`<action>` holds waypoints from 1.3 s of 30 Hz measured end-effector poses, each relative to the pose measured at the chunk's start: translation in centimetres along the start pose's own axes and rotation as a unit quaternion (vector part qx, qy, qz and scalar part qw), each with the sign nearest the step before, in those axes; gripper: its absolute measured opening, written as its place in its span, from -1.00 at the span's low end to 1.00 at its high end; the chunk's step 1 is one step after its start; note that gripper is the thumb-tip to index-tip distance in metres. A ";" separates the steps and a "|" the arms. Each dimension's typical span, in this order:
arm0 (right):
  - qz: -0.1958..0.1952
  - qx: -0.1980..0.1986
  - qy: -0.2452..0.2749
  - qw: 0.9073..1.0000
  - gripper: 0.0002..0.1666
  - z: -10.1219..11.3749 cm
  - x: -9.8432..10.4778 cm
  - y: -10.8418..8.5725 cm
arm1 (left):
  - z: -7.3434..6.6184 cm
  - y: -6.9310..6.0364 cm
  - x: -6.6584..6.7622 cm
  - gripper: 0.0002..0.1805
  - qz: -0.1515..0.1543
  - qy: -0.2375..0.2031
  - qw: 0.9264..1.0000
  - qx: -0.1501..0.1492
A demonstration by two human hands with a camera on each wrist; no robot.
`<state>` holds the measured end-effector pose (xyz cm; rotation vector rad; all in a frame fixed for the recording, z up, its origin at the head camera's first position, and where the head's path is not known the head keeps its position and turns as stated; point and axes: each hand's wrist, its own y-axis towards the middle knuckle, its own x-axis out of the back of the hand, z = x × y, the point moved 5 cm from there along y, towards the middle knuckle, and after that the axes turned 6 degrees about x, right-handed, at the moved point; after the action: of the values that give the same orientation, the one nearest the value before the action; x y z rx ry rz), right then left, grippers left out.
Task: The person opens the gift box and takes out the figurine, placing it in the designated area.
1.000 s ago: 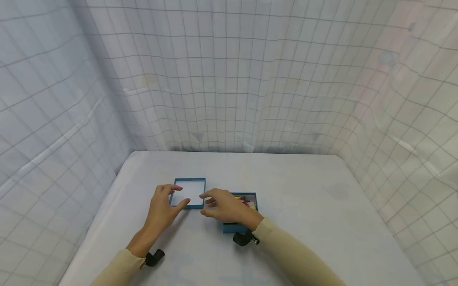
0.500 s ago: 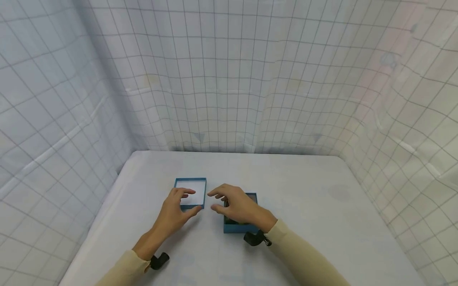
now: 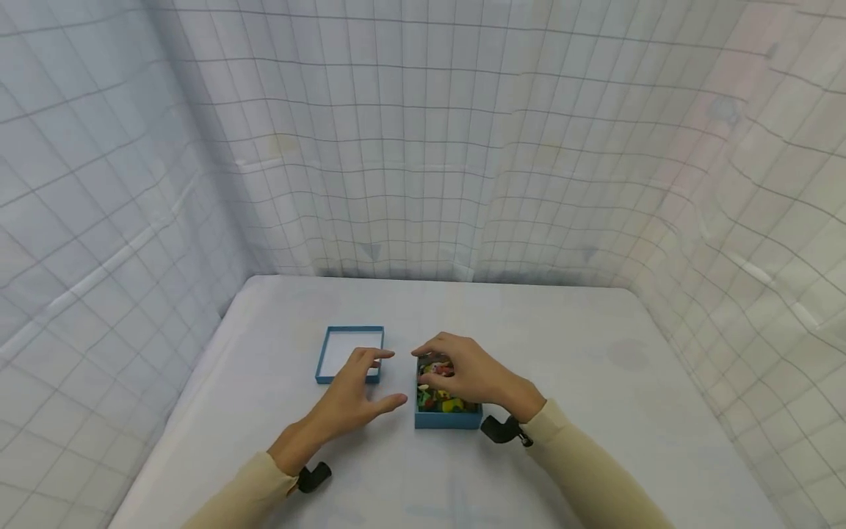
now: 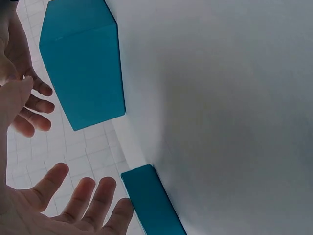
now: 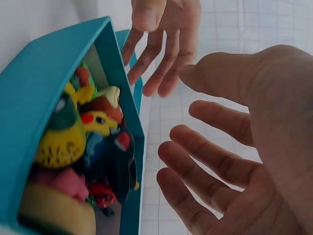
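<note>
A blue box [image 3: 448,420] full of small colourful toy figures [image 5: 105,127] stands on the table, with its top uncovered. My right hand [image 3: 472,371] hovers over it, fingers spread and loosely bent, holding nothing; it hides part of the figures. To the left lies a shallow blue lid [image 3: 328,380] with a white inside. My left hand [image 3: 350,397] is above the table between lid and box, thumb and fingers apart, with nothing in its grasp. In the left wrist view, a fingertip overlaps the edge of the lid [image 4: 151,200]; I cannot tell whether they touch.
The white-covered table [image 3: 562,345] runs out to the right of the box. White curtains [image 3: 423,147] with a grid pattern enclose the back and both sides. A small black camera [image 3: 313,477] is strapped to my left wrist, another black camera [image 3: 500,429] to my right.
Both hands have shifted to the right, the left from over the lid to beside the box, the right further over the box. Box and lid stay in place.
</note>
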<state>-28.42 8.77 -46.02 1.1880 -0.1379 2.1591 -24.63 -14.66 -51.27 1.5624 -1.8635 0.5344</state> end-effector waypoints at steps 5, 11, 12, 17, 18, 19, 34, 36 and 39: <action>0.011 -0.008 -0.027 1.000 -0.43 -0.7 0.5 -1.0 | -0.8 0.3 -1.1 0.04 0.033 -0.019 0.999 -0.017; 0.015 -0.014 -0.031 0.999 -0.45 -1.1 1.1 -1.9 | -1.7 0.7 -1.9 0.12 0.055 -0.032 0.998 -0.031; 0.015 -0.015 -0.032 0.999 -0.46 -1.2 1.1 -2.0 | -1.9 0.8 -2.1 0.14 0.059 -0.030 0.997 -0.032; 0.019 -0.028 -0.048 0.998 -0.42 -1.4 1.4 -2.7 | -2.5 1.2 -3.1 0.23 0.075 -0.016 0.996 -0.043; 0.020 -0.031 -0.051 0.998 -0.42 -1.5 1.3 -2.8 | -2.6 1.2 -3.2 0.25 0.077 -0.014 0.996 -0.045; 0.022 -0.033 -0.054 0.998 -0.41 -1.5 1.3 -2.9 | -2.7 1.3 -3.4 0.26 0.079 -0.012 0.996 -0.046; 0.030 -0.025 -0.050 0.998 -0.51 -1.9 0.3 -3.3 | -2.8 1.6 -5.2 0.32 0.093 0.005 0.995 -0.040; 0.028 -0.023 -0.052 0.998 -0.52 -1.9 0.1 -3.3 | -2.7 1.6 -5.3 0.32 0.091 0.007 0.995 -0.038; 0.027 -0.029 -0.055 0.998 -0.54 -2.1 -0.1 -3.3 | -2.7 1.5 -5.3 0.31 0.091 0.004 0.995 -0.035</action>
<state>-27.94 12.05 -48.02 1.2833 -0.2822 2.1210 -25.03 -8.78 -52.90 1.3507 -2.0074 0.5480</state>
